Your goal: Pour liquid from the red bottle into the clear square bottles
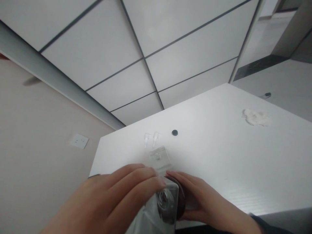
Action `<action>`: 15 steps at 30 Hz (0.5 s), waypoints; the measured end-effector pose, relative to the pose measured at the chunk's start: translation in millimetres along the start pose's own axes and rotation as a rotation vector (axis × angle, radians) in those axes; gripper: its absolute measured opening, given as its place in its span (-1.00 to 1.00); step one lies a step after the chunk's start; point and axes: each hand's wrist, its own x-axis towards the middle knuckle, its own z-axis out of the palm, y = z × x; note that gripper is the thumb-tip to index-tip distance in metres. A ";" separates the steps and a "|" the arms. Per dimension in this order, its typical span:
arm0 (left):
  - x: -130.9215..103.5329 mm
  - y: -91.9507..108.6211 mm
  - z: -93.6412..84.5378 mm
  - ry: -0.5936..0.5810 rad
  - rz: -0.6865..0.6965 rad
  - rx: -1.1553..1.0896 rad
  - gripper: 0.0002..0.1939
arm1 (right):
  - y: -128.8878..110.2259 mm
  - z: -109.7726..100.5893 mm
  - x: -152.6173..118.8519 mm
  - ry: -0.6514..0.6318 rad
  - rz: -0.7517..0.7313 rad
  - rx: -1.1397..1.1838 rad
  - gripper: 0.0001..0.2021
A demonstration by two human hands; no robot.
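At the bottom centre, my left hand (117, 198) is wrapped over the side of a clear, square-edged bottle (158, 213), with a round ringed opening or neck facing up. My right hand (202, 198) grips a dark brown round object (180, 201) pressed against the bottle's right side; what exactly it is cannot be told. Just beyond the fingers, a clear rectangular container (159, 157) with a round neck sits on the white table (207, 156).
Two clear pump-like pieces (151, 139) lie on the table beyond the container, beside a small dark round cap (175, 132). A crumpled whitish item (255, 117) lies at the right. A wall with a socket (79, 141) stands left; white panels (146, 74) rise behind the table.
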 end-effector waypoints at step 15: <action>-44.4 -14.1 45.1 0.090 -0.311 -0.248 -0.13 | 4.1 2.8 -1.3 -0.019 0.072 0.001 -0.08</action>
